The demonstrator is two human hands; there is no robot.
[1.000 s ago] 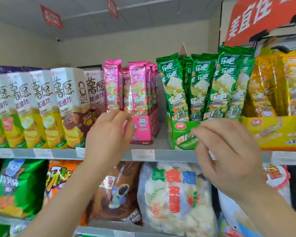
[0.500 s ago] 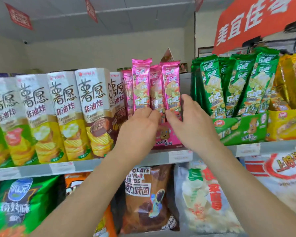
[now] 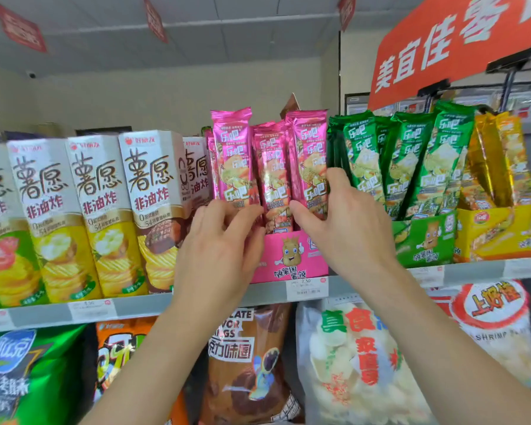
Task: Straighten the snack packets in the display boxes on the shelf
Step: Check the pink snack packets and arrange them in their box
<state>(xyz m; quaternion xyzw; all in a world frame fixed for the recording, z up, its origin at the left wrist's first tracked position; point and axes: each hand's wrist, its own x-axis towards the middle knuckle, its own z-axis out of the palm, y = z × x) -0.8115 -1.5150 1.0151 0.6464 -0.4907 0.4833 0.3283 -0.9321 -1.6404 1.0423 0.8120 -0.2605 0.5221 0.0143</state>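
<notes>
Bright, even shop light, faint shadows; wide-angle bending at edges, right side slightly motion-blurred.

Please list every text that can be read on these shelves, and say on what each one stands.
"美宜佳": red sign.
"薯愿", "非油炸": tall boxes.
"乐吧": pink packets and green packets.
"2.50": price tag below the pink display box.
"上好佳", "SHRIMP": white bag.
"力味圈": brown bag.
Small print on the packets and the other price tags: too blurred to read.

Three display boxes (image 3: 288,256), three front-row pink packets (image 3: 233,154), two hands (image 3: 218,250).
</notes>
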